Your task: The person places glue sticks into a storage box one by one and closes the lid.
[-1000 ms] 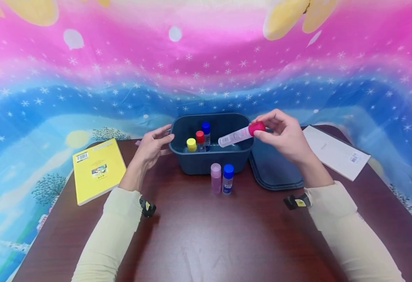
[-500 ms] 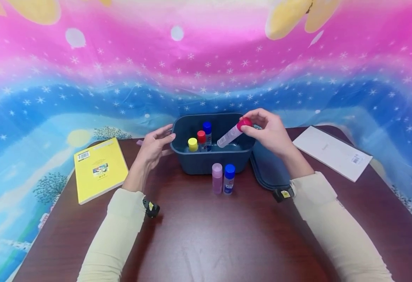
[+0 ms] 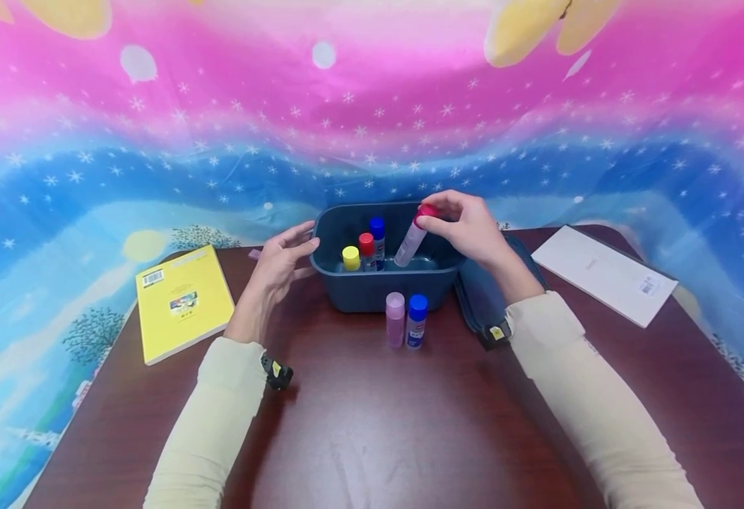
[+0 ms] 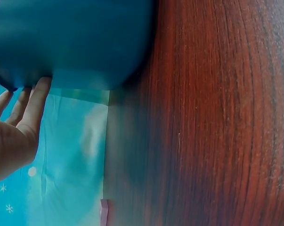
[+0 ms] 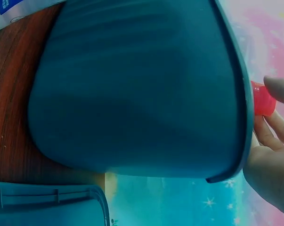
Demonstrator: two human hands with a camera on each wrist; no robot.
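The pink-capped glue stick (image 3: 412, 237) is pinched at its cap by the fingers of the right hand (image 3: 467, 230) and hangs tilted inside the dark blue bin (image 3: 372, 293), base down toward the bin floor, cap just above the rim. A second ago it lay nearly level over the bin's right edge; half a second ago it was steeper; it is now close to upright, so the stick appears to be going down into the bin but is not yet let go. Beside it in the bin stand three sticks, capped yellow (image 3: 350, 257), red (image 3: 366, 250) and blue (image 3: 376, 237). The left hand (image 3: 278, 265) has not moved: its fingers are straight and rest against the bin's left wall, holding nothing. In front of the bin, on the wooden table (image 3: 372, 424), two more sticks stand touching, one lilac (image 3: 395, 319), one blue-capped (image 3: 416, 322). The bin's lid (image 3: 482, 300) lies to the right, partly under the right forearm. Farther out lie a yellow book (image 3: 183, 302) with a barcode and a white envelope (image 3: 603, 273) with a barcode sticker. Label print on the sticks is too small to read.
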